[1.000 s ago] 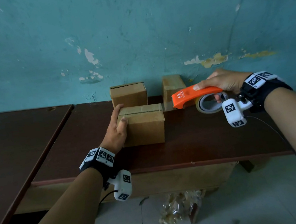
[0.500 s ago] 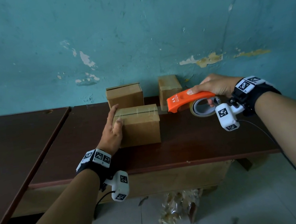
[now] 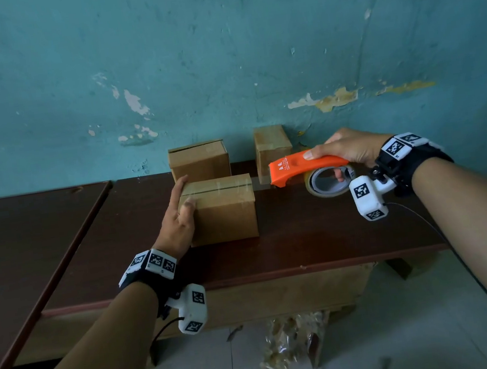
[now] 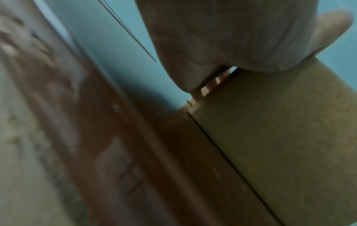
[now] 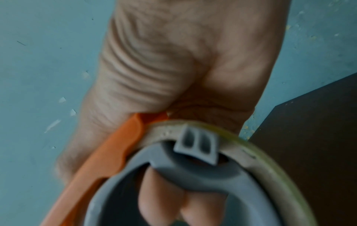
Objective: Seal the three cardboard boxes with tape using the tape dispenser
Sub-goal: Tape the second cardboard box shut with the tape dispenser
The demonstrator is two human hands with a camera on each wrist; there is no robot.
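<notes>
The front cardboard box (image 3: 224,214) stands on the dark wooden table (image 3: 305,238), with clear tape along its top seam. My left hand (image 3: 182,214) rests against its left side, fingers straight and thumb on the front corner; the left wrist view shows the palm (image 4: 231,38) on the box (image 4: 280,145). My right hand (image 3: 352,146) grips the orange tape dispenser (image 3: 305,167), held just right of the box at top height. A short strip of tape (image 3: 262,182) stretches from the box's right edge to the dispenser's mouth. Fingers pass through the grey hub (image 5: 173,171) of the tape roll (image 3: 327,181).
Two more cardboard boxes stand against the teal wall: one (image 3: 199,160) right behind the front box, one (image 3: 273,146) behind the dispenser's nose. A second dark table (image 3: 27,243) adjoins on the left. Crumpled plastic wrap (image 3: 288,348) lies on the floor below.
The head view has drifted a little. Both hands, the box and the dispenser keep almost the same places relative to each other, tape still stretched between box and dispenser.
</notes>
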